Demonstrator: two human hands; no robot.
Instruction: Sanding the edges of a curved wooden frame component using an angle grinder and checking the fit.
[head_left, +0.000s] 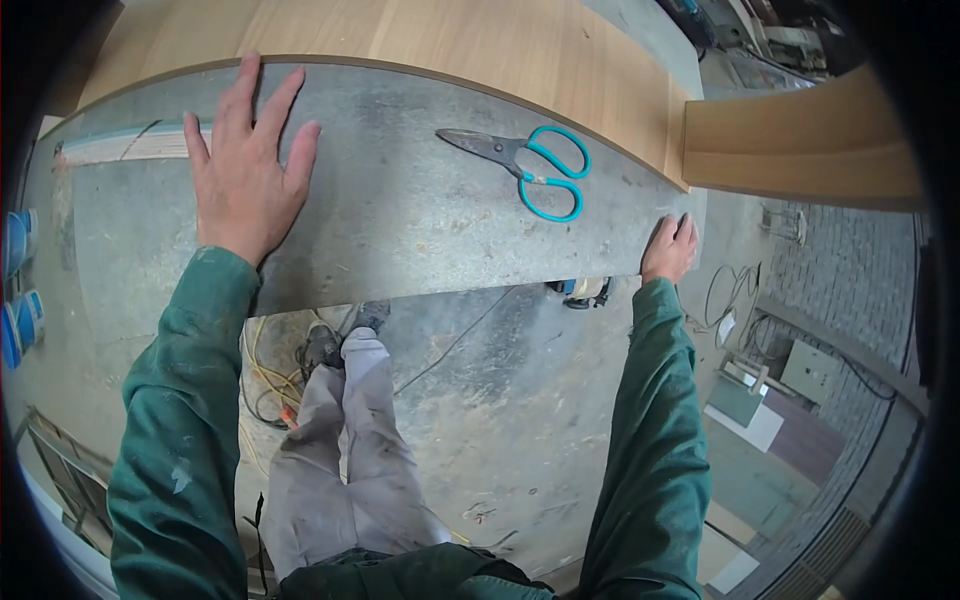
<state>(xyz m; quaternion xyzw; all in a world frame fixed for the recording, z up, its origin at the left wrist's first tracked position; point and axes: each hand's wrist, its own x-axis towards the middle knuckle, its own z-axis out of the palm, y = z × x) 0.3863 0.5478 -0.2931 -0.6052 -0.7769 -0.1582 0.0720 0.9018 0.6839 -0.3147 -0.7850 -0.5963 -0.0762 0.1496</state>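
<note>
My left hand (248, 175) lies flat on a grey, scuffed worktop (390, 230), its fingers spread. The tip of its longest finger reaches the near edge of a light wood-grain panel (420, 35). At the front right corner of the worktop, my right hand (670, 250) is closed over the edge with its fingers bent; its thumb is hidden. Between the hands, nearer the right, lies a pair of scissors (510, 155) with dark blades and teal loop handles. The blades point left, and neither hand touches them. Beside my left hand is a stack of thin pale strips (125, 145).
A curved wood-grain piece (800, 150) juts out at the right of the panel. Blue buckets (20, 325) stand at the far left. Yellow and dark cables (270, 375) lie on the floor by my feet. Boards (790, 440) lean near a brick wall at the right.
</note>
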